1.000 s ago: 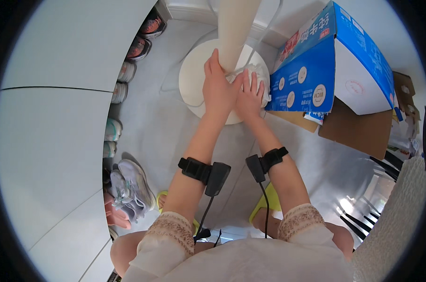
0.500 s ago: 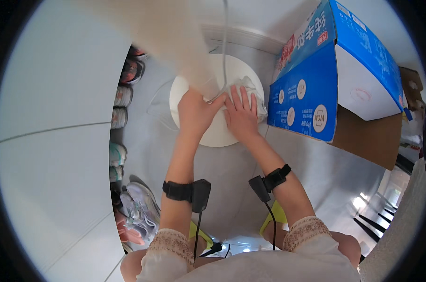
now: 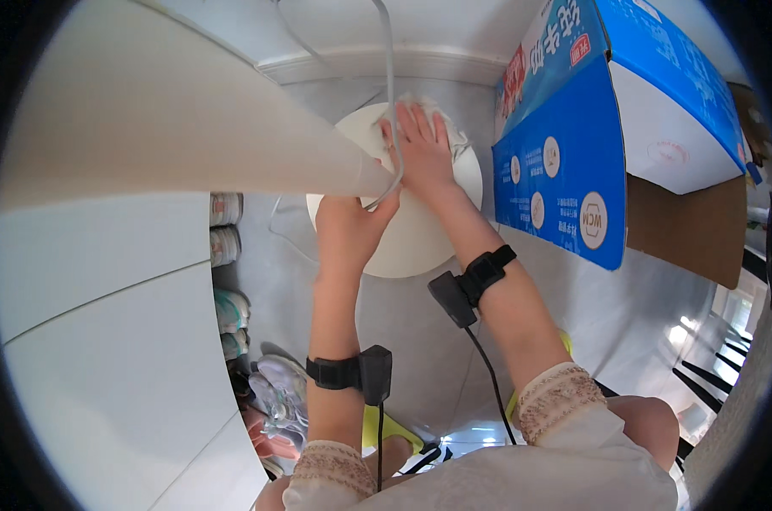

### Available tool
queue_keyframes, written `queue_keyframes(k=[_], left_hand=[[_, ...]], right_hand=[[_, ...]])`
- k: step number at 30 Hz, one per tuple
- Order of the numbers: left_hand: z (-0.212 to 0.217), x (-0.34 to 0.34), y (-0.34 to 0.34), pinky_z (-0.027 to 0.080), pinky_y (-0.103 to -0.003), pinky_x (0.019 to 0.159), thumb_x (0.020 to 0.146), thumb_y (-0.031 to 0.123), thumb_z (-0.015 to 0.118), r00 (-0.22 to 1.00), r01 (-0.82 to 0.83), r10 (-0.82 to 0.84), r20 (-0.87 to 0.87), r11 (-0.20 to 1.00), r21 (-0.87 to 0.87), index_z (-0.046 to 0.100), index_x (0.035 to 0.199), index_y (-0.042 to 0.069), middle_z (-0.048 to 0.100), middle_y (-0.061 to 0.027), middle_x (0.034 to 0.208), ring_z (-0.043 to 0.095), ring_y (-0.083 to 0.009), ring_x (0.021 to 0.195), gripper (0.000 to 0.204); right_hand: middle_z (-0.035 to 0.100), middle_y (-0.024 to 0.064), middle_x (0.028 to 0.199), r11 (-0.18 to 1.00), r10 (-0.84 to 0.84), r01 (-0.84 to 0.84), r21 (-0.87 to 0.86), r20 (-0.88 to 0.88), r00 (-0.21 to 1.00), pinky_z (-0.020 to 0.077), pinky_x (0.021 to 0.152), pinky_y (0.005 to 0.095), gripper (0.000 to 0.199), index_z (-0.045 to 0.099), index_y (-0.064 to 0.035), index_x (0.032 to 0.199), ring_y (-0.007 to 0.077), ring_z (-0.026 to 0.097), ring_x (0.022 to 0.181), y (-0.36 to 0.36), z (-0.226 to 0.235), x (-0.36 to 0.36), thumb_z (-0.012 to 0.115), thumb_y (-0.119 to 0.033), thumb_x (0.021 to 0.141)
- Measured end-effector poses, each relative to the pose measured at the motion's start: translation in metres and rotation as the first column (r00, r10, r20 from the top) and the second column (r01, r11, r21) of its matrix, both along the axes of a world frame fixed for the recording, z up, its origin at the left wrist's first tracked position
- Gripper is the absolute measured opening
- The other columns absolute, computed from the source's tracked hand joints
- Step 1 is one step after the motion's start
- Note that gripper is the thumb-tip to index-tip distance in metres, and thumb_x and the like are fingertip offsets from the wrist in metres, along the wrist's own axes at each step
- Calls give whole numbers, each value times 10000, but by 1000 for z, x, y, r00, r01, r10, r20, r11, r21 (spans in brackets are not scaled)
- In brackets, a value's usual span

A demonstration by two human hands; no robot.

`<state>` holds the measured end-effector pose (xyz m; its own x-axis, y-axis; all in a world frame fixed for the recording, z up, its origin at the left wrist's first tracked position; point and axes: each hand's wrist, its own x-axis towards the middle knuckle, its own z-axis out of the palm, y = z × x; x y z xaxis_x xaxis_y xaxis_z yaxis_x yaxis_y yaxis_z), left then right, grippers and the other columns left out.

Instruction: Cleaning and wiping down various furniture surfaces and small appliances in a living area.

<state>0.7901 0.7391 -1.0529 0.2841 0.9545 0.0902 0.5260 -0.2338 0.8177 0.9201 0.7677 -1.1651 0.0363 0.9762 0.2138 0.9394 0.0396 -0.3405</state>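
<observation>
A pale round base (image 3: 411, 247) lies on the floor in front of me. A thick off-white column (image 3: 233, 128) leans far to the left, its lower end over the base. My left hand (image 3: 348, 228) is closed around that lower end, thumb toward the grey cable (image 3: 392, 77) that loops down beside it. Some of its fingers are hidden behind the column. My right hand (image 3: 424, 157) lies flat with fingers spread, pressing a crumpled whitish cloth (image 3: 457, 136) on the far part of the base.
On the right stands a large blue milk carton box (image 3: 565, 170) with brown flaps open. White cabinet panels (image 3: 122, 366) run along the left, with several shoes (image 3: 280, 396) beneath their edge. A wall with a skirting board (image 3: 437, 68) closes off the far side.
The column has swung lower and to the left, with my left hand still around its end. My right hand has slid the cloth away from me and slightly left across the base.
</observation>
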Motion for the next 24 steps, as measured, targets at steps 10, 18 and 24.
queue_keyframes(k=[10,18,24], left_hand=[[-21,-48,-17,381,-275,496,770,196,717,966,-154,172,-191,983,104,598,998,55,659,-64,856,425,-135,488,293],[3,-106,33,478,-374,658,740,219,718,826,150,-58,-561,981,120,636,861,58,645,-100,852,611,-267,752,218],[57,-145,72,478,-406,712,729,282,719,697,64,97,-710,978,197,640,809,64,644,-115,836,611,-303,811,245]], right_hand=[[293,108,1460,944,-330,331,-5,63,942,140,1090,515,504,453,-167,1328,278,233,1357,-88,0,-6,535,-290,846],[315,130,1442,991,-133,137,-14,142,981,172,1091,517,521,449,-90,1318,293,263,1344,-166,5,-67,550,-265,837],[321,150,1433,998,66,-66,-7,85,994,229,1083,474,490,453,-30,1291,305,290,1330,-149,5,-93,540,-192,837]])
